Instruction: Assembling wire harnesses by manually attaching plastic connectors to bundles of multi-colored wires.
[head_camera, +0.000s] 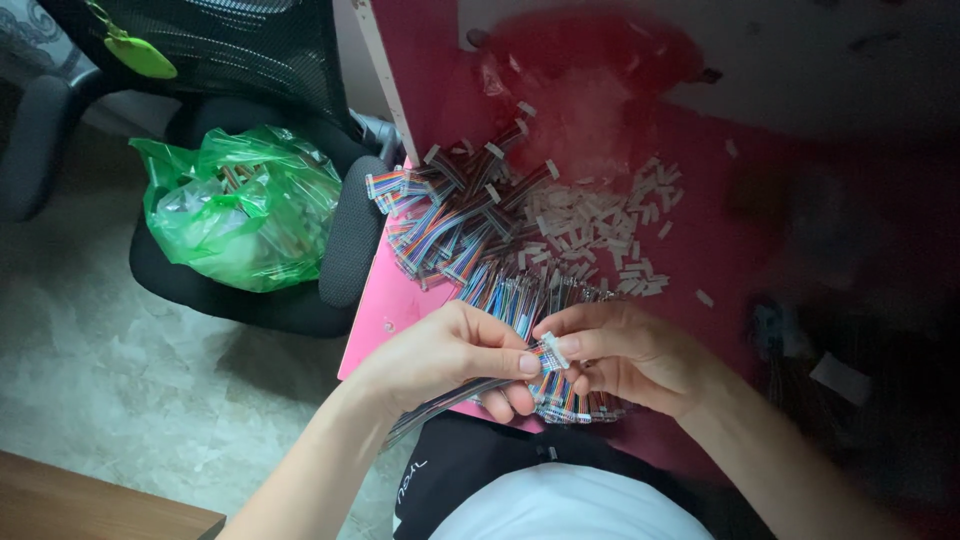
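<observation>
Over the pink table (385, 300), near its left edge, both hands meet just above the front rim. Largest first: a heap of rainbow ribbon cables (455, 215) spreads from the left edge toward the middle, and beside it lies a scatter of small white connector housings (610, 225). Left hand (445, 355) is pinched shut on a rainbow cable (450, 395) that trails down past the front edge; right hand (625, 350) has its fingertips closed on a white connector (553, 350) at that cable's end. Risk, as I read it: the fine wires could go in crooked or slip out, since the pinch is at the very tip. The loose cables at the edge could slide off. Right side of the table is dark; the wire ends themselves are too small to make out
</observation>
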